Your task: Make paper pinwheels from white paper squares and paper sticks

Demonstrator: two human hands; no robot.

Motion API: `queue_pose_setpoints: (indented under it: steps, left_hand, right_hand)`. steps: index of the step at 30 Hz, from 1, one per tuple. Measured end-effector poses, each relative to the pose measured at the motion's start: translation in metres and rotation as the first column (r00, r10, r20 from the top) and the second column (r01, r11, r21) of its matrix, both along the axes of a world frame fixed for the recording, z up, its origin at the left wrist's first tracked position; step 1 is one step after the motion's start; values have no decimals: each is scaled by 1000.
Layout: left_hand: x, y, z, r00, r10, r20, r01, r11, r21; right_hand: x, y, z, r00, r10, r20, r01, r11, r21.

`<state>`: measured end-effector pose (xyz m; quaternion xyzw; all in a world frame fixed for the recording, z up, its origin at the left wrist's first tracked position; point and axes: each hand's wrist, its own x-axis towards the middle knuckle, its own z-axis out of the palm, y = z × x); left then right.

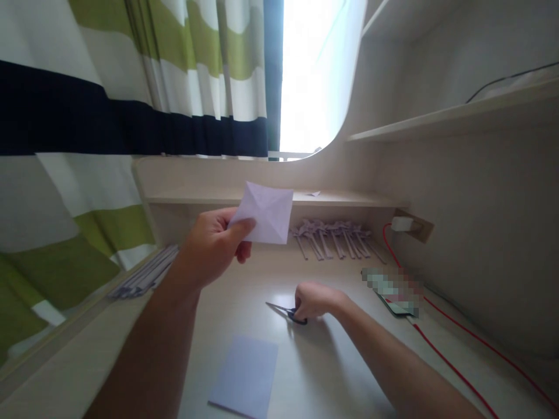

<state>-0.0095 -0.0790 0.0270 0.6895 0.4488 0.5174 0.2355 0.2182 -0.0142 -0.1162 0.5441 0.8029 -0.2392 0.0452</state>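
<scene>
My left hand [218,235] pinches a small square of pale lilac paper [268,212] by its left corner, thumb on top. Crease lines cross at the middle of the square, which is held up above the desk. Lower and to the right, my right hand [317,299] has its fingers closed at the dark handles of a pair of scissors [279,306]. The scissor blades point left, low over or on the desk top; I cannot tell whether they touch it. A stack of lilac paper [247,372] lies on the desk nearer to me.
Folded paper pinwheel-like pieces on sticks [334,235] lie in a row at the back. Rolled paper strips [146,270] sit at the left edge. A phone [393,294] lies right, near a red cable [449,364] and a white plug [402,223]. A paper scrap [313,194] rests on the ledge.
</scene>
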Motion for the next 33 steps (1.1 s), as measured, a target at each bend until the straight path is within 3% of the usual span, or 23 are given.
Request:
queue_pose_setpoints:
  steps: [5, 10, 12, 14, 18, 24, 33]
  left_hand:
    - [-5, -1, 1, 997, 81, 8, -81, 996, 38]
    - [-4, -12, 6, 996, 85, 21, -87, 994, 69]
    - [-3, -17, 7, 996, 76, 44, -79, 994, 71]
    - [-4, -21, 7, 995, 67, 68, -72, 995, 72]
    - [-7, -26, 6, 987, 31, 158, -43, 996, 73]
    - [-10, -31, 5, 964, 50, 259, -67, 996, 55]
    - [-6, -27, 1, 956, 59, 288, -79, 995, 57]
  right_hand:
    - [14, 14, 30, 924, -16, -381, 36, 998, 45]
    - [38, -10, 85, 721, 44, -692, 38, 994, 103]
    - [47, -28, 101, 551, 37, -834, 14, 998, 53]
    - [52, -43, 111, 489, 50, -871, -58, 998, 25]
    - [55, -59, 118, 526, 50, -849, -130, 991, -23]
    - [53, -58, 126, 606, 50, -794, -193, 977, -86]
    - [45, -67, 126, 658, 72, -750, -144, 989, -32]
